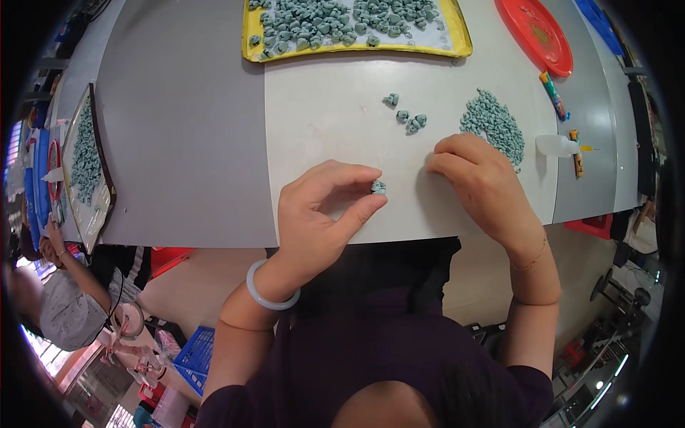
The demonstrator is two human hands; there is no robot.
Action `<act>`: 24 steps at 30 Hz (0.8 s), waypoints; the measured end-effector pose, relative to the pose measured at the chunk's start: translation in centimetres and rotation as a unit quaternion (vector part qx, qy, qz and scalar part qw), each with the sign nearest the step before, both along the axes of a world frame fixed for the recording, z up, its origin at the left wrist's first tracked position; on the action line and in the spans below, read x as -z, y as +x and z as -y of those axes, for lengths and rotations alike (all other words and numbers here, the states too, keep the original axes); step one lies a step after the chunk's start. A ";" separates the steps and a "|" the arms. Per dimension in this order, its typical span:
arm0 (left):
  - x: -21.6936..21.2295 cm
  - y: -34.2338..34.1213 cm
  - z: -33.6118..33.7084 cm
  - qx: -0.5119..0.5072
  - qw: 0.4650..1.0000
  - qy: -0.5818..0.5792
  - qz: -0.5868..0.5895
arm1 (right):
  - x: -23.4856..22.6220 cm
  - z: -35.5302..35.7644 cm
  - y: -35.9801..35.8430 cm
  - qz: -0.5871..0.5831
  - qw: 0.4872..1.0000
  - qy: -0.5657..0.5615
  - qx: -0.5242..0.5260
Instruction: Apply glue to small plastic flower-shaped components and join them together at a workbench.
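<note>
My left hand point(314, 214) pinches a small grey-green moulded piece point(379, 187) upright between thumb and forefinger, above the pale table. To its right, my right hand point(484, 182) hovers just in front of a pile of tiny grey-green bits point(494, 121). Its fingers are bent and pressed together; whatever they may hold is hidden beneath them. Beyond the hands lie several larger grey-green pieces point(417, 124), loose on the table. At the far side stands a yellow-rimmed tray point(462, 48) covered with many similar pieces.
Right of the pile are a white squeeze bottle point(556, 146) with a needle tip and two coloured tubes, one a colourful tube point(554, 95). A red plate point(529, 32) lies far right. Another tray point(90, 214) of bits sits at far left, where a person point(71, 307) works.
</note>
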State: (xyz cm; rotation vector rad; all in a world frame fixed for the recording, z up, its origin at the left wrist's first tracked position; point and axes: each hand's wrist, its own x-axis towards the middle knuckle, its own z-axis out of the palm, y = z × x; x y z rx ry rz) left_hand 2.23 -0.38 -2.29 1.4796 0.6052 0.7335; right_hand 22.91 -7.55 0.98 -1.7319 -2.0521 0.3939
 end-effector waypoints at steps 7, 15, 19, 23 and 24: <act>0.0 0.0 -0.1 -0.009 1.000 -0.013 0.009 | 0.4 -0.6 0.5 0.001 0.998 0.059 -0.020; -0.4 -0.1 0.0 -0.009 1.000 -0.013 0.001 | 1.0 0.8 -1.8 -0.071 0.981 0.016 0.181; -0.3 -0.2 0.2 -0.020 1.000 -0.022 -0.002 | 1.4 0.2 -1.5 -0.047 0.989 0.051 0.130; -0.5 -0.3 0.3 -0.023 1.000 -0.020 -0.003 | 1.1 0.5 -1.4 -0.099 0.984 0.019 0.149; -0.5 -0.3 0.2 -0.019 1.000 -0.017 -0.001 | 1.2 0.6 -1.3 -0.105 0.982 0.028 0.156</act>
